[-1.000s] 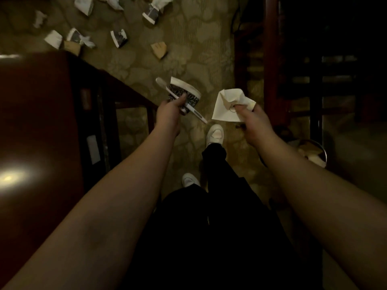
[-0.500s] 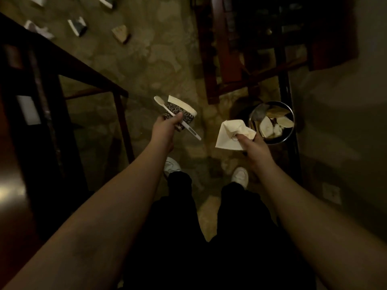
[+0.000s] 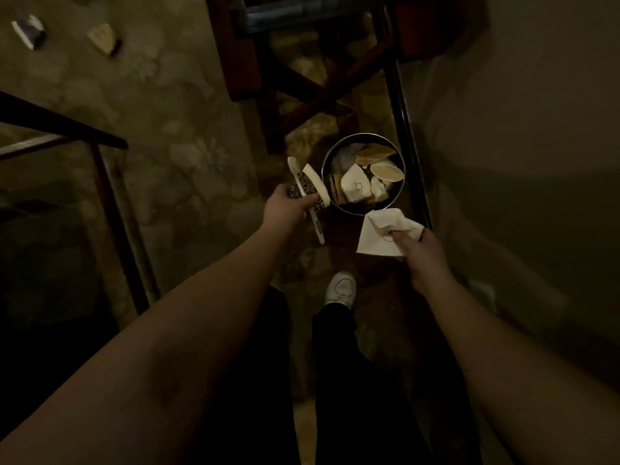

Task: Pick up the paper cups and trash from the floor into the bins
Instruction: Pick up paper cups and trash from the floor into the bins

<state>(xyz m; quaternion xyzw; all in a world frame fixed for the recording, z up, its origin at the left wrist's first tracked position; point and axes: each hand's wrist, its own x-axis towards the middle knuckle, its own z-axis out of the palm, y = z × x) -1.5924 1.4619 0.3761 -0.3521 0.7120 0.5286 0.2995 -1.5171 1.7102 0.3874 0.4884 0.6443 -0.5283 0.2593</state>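
Left hand (image 3: 285, 204) fingers clamped a crushed cup (image 3: 310, 187) and spoon (image 3: 303, 193) beside the bin (image 3: 364, 213). Right hand (image 3: 421, 251) fingers pinched a paper (image 3: 379, 236) just short of it. All judged light, soft; loose edge grips suffice.

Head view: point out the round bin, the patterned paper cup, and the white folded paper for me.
round bin (image 3: 401, 166): head view, on its metal rim at the right.
patterned paper cup (image 3: 310, 188): head view, on its printed side wall.
white folded paper (image 3: 372, 241): head view, on its flat lower face.
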